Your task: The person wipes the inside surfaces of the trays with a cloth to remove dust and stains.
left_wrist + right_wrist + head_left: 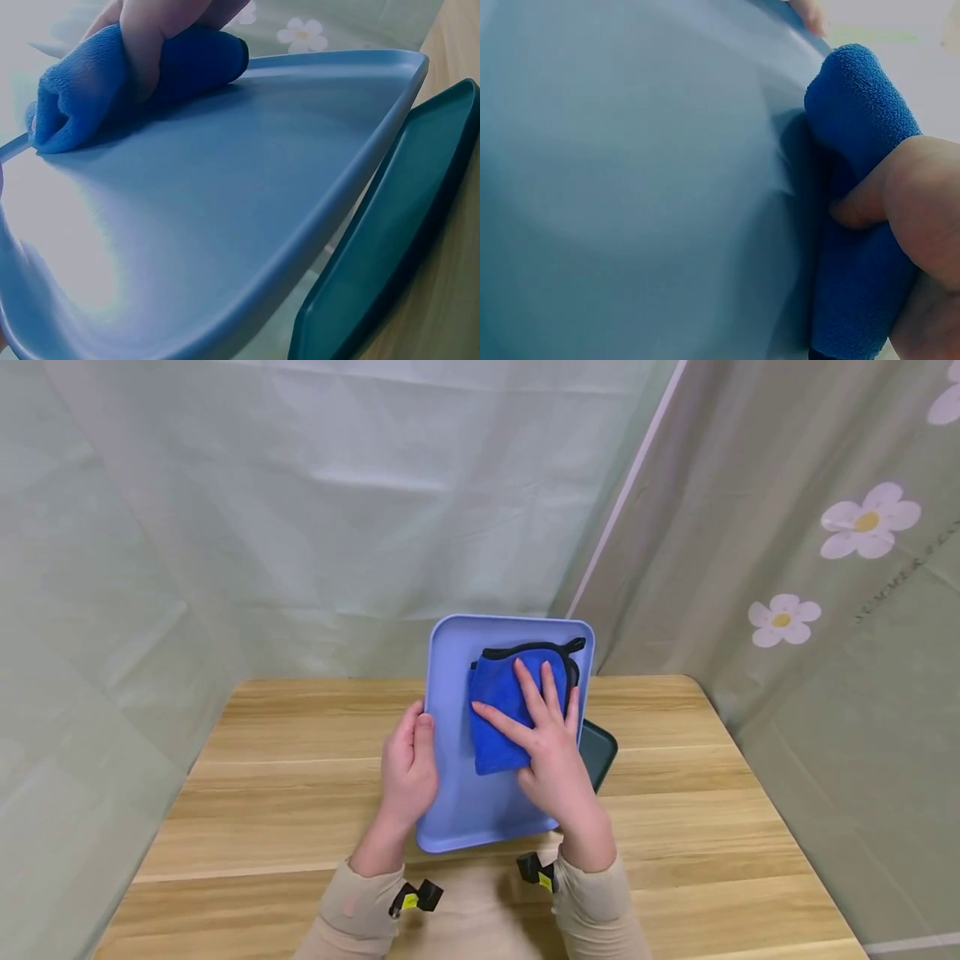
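A light blue rectangular tray (453, 802) is held up at a tilt above the table. My left hand (408, 768) grips its left edge, thumb on the rim and fingers mostly hidden behind. On the tray's inner face, towards the right, lies a folded blue cloth (495, 739) with black edging and a small loop. My right hand (557, 756) presses the cloth against the tray with fingers spread and straight. The right wrist view shows the thumb (862, 206) against the side of the cloth (862, 300).
Behind the blue tray, a dark green tray (597, 750) shows partly at the right; the left wrist view shows more of its green surface (390, 217). The wooden table (285, 793) extends on both sides. Pale curtains (337, 502) with printed flowers stand round the back and sides.
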Motion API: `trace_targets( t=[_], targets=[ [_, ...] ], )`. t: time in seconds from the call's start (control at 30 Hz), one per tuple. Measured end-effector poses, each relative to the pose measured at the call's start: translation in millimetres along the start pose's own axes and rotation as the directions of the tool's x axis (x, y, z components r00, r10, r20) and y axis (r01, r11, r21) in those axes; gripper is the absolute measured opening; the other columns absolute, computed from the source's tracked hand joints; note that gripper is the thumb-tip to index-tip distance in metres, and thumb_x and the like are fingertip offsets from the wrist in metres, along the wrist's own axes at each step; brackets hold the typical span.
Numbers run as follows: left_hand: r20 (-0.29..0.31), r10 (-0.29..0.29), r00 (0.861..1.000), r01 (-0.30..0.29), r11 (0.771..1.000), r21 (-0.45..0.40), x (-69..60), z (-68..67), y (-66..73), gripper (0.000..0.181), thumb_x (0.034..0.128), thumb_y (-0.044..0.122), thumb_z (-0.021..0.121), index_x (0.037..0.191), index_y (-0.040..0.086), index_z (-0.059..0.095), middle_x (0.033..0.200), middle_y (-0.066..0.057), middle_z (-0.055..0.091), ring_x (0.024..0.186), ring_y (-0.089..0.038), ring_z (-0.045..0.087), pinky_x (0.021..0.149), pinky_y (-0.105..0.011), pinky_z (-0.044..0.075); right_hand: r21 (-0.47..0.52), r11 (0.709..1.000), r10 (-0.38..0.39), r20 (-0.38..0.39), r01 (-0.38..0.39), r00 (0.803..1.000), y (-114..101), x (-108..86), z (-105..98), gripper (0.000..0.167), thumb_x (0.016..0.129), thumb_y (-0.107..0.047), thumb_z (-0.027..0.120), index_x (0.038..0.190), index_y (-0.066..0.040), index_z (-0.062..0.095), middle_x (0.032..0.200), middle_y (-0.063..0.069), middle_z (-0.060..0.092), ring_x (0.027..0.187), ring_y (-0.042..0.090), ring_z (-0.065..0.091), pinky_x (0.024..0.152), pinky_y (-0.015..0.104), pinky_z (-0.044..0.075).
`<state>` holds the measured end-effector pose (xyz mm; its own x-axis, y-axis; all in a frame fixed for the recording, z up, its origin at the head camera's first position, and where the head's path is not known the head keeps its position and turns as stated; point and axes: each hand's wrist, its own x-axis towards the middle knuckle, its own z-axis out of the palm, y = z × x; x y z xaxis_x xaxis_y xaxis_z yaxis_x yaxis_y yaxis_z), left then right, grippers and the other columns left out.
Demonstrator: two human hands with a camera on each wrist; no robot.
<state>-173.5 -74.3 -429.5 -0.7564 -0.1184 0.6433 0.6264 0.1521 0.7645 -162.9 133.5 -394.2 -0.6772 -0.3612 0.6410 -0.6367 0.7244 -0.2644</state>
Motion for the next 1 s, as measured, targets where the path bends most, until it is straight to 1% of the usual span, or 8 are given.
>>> trace_targets(
  t=[0.07, 0.2, 0.37, 0.43, 0.5, 0.7, 0.87, 1.0],
  targets=[
    [-0.002, -0.006, 1.000, 0.006, 1.000, -0.004, 0.5, -0.3, 0.3, 0.026, 0.1122, -0.002, 0.045, 0.125, -0.013, 0.064, 0.083, -0.016, 0.060, 0.082, -0.021, 0.063, 0.075, -0.022, 0.051, 0.001, 1.000, 0.003, -0.003, -0.003, 1.000, 1, 0.0, -1, 0.108, 0.060, 0.030, 0.060, 0.145, -0.036, 0.068, 0.179, 0.002, 0.014, 0.163, 0.040, -0.001, 0.118, 0.079, -0.005],
    [-0.012, -0.013, 1.000, 0.013, 1.000, 0.000, 1.2, -0.7, 0.3, 0.026, 0.1119, -0.002, 0.045, 0.125, -0.013, 0.064, 0.080, -0.015, 0.057, 0.081, -0.020, 0.060, 0.074, -0.023, 0.050, 0.000, 1.000, 0.008, -0.004, -0.008, 1.000, 4, -0.2, -3, 0.109, 0.058, 0.030, 0.059, 0.145, -0.036, 0.069, 0.179, 0.002, 0.014, 0.163, 0.040, -0.002, 0.118, 0.079, -0.006],
    [-0.020, -0.039, 0.999, 0.039, 0.999, 0.009, 1.5, -1.5, 0.5, 0.027, 0.1121, -0.001, 0.045, 0.126, -0.013, 0.064, 0.084, -0.017, 0.060, 0.082, -0.023, 0.060, 0.076, -0.025, 0.050, 0.008, 1.000, 0.024, 0.004, -0.024, 1.000, 5, -1.3, -2, 0.110, 0.059, 0.030, 0.060, 0.150, -0.034, 0.064, 0.179, 0.002, 0.011, 0.163, 0.041, -0.006, 0.119, 0.077, -0.009],
    [-0.020, -0.059, 0.998, 0.059, 0.998, 0.007, 1.6, -2.0, 0.8, 0.027, 0.1128, 0.001, 0.044, 0.126, -0.013, 0.064, 0.088, -0.019, 0.063, 0.084, -0.024, 0.061, 0.078, -0.025, 0.050, 0.013, 0.999, 0.035, 0.016, -0.035, 0.999, 5, -1.9, -1, 0.110, 0.063, 0.029, 0.061, 0.154, -0.033, 0.060, 0.180, 0.002, 0.008, 0.162, 0.042, -0.009, 0.118, 0.076, -0.012],
    [-0.017, -0.075, 0.997, 0.075, 0.997, 0.002, 1.7, -2.4, 0.8, 0.028, 0.1135, 0.002, 0.044, 0.127, -0.013, 0.064, 0.092, -0.021, 0.064, 0.087, -0.025, 0.061, 0.079, -0.026, 0.050, 0.010, 0.999, 0.046, 0.028, -0.046, 0.999, 4, -2.6, 1, 0.106, 0.070, 0.024, 0.064, 0.158, -0.032, 0.054, 0.180, 0.003, 0.004, 0.162, 0.043, -0.012, 0.118, 0.076, -0.013],
    [-0.004, -0.097, 0.995, 0.097, 0.995, -0.029, 2.4, -3.8, 2.7, 0.031, 0.1145, 0.004, 0.042, 0.129, -0.013, 0.063, 0.101, -0.022, 0.068, 0.091, -0.024, 0.064, 0.081, -0.026, 0.053, 0.003, 0.998, 0.062, 0.047, -0.062, 0.997, 1, -3.1, 4, 0.083, 0.092, 0.000, 0.070, 0.164, -0.032, 0.045, 0.180, 0.004, -0.001, 0.160, 0.044, -0.016, 0.117, 0.077, -0.014],
    [-0.005, -0.096, 0.995, 0.096, 0.995, -0.020, 2.6, -3.3, 2.4, 0.031, 0.1145, 0.004, 0.042, 0.129, -0.013, 0.063, 0.096, -0.022, 0.065, 0.091, -0.024, 0.062, 0.083, -0.026, 0.050, 0.007, 0.998, 0.060, 0.044, -0.060, 0.997, 1, -2.8, 6, 0.076, 0.096, -0.012, 0.073, 0.164, -0.033, 0.046, 0.180, 0.003, -0.001, 0.161, 0.043, -0.016, 0.118, 0.075, -0.013],
    [-0.009, -0.094, 0.995, 0.094, 0.995, -0.013, 3.1, -3.3, 2.0, 0.031, 0.1146, 0.004, 0.042, 0.129, -0.013, 0.063, 0.096, -0.023, 0.065, 0.092, -0.025, 0.062, 0.084, -0.026, 0.050, 0.014, 0.999, 0.041, 0.035, -0.041, 0.999, -2, -1.0, 7, 0.074, 0.097, -0.016, 0.075, 0.163, -0.033, 0.047, 0.180, 0.004, 0.000, 0.161, 0.044, -0.015, 0.118, 0.077, -0.012]
  ],
)
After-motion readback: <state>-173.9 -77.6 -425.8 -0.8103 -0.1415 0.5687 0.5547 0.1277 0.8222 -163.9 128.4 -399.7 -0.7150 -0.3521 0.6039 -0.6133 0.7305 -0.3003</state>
